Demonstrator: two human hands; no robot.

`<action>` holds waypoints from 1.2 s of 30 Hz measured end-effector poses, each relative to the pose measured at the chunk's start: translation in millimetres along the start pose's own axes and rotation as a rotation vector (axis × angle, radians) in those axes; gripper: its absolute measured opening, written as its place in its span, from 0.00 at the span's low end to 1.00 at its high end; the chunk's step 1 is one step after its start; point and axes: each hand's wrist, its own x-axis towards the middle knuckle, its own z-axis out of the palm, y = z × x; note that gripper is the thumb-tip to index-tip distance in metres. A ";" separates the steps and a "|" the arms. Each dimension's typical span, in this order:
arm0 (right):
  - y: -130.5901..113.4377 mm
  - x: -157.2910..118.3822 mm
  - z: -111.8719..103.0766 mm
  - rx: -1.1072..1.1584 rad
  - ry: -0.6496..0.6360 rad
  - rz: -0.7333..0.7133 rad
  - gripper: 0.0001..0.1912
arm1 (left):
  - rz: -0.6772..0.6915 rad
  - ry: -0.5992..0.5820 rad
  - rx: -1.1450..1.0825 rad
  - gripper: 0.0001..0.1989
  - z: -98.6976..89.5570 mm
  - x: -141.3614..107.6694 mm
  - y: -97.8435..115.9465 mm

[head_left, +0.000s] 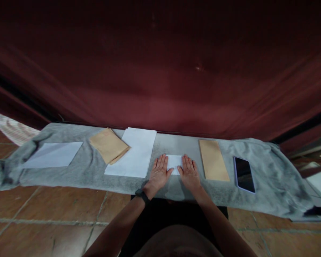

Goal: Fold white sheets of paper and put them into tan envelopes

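Observation:
A small folded sheet of white paper (174, 161) lies on the grey cloth in front of me. My left hand (159, 172) rests flat on its left side, fingers stretched out and thumb pointing inward. On the right side, my right hand (189, 172) presses down the same way, its thumb near the paper's middle. Both palms cover the paper's side edges. Left of my hands is a stack of white sheets (135, 153), partly under several brown envelopes (108, 144). Just right of my right hand lies another brown envelope (214, 160).
A grey cloth (82, 178) covers the narrow bench. At its left lies a white sheet (55, 154); at its right, a phone (244, 174) with a dark screen. A dark red panel (160, 107) rises right behind the bench. Tiled floor (64, 207) shows below.

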 end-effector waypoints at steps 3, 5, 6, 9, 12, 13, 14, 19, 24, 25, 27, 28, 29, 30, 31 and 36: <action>2.4 -3.1 1.1 -0.016 0.004 -0.005 0.31 | -0.022 -0.012 0.009 0.35 -2.1 -0.8 1.5; 3.2 -4.2 2.2 -0.029 -0.004 0.003 0.32 | -0.004 -0.021 0.015 0.33 -5.3 -1.9 3.9; 3.5 -4.5 2.7 -0.032 -0.008 0.004 0.32 | 0.034 -0.029 0.009 0.32 -7.3 -2.8 5.3; 4.3 -4.8 3.3 -0.028 -0.019 -0.014 0.31 | 0.244 -0.086 -0.047 0.31 -14.3 -6.8 9.2; 5.4 -4.8 2.9 -0.022 -0.035 -0.030 0.30 | 0.367 -0.145 -0.089 0.34 -20.5 -10.6 11.3; 5.9 -4.9 2.8 -0.021 -0.040 -0.030 0.31 | 0.373 -0.155 -0.092 0.34 -22.2 -11.5 11.5; 6.3 -5.1 2.7 -0.020 -0.043 -0.028 0.31 | 0.375 -0.161 -0.093 0.35 -23.7 -12.1 11.3; 8.8 -8.3 1.7 -0.018 -0.057 -0.031 0.30 | 0.415 -0.168 -0.098 0.38 -27.8 -14.3 8.4; 12.3 -13.1 -1.5 -0.035 -0.056 -0.020 0.31 | 0.434 -0.165 -0.107 0.38 -29.6 -15.3 7.6; 13.1 -13.8 -2.1 -0.038 -0.056 -0.017 0.31 | 0.434 -0.165 -0.110 0.38 -30.0 -15.3 7.8; 14.4 -14.7 -3.1 -0.042 -0.058 -0.003 0.30 | 0.433 -0.164 -0.113 0.37 -30.5 -15.2 8.3; 14.8 -14.8 -3.5 -0.043 -0.059 0.006 0.30 | 0.431 -0.164 -0.112 0.37 -30.5 -15.2 8.4; 14.7 -14.6 -3.8 -0.041 -0.057 0.018 0.30 | 0.429 -0.163 -0.110 0.37 -30.2 -15.2 8.6; 14.2 -14.1 -4.3 -0.036 -0.051 0.034 0.30 | 0.426 -0.161 -0.108 0.37 -29.8 -15.2 8.6; 13.0 -13.4 -4.8 -0.027 -0.042 0.052 0.30 | 0.426 -0.159 -0.107 0.37 -29.2 -15.2 8.5; -4.2 -12.7 -8.3 0.064 -0.030 0.003 0.29 | 0.448 -0.147 -0.106 0.36 -26.4 -14.6 7.7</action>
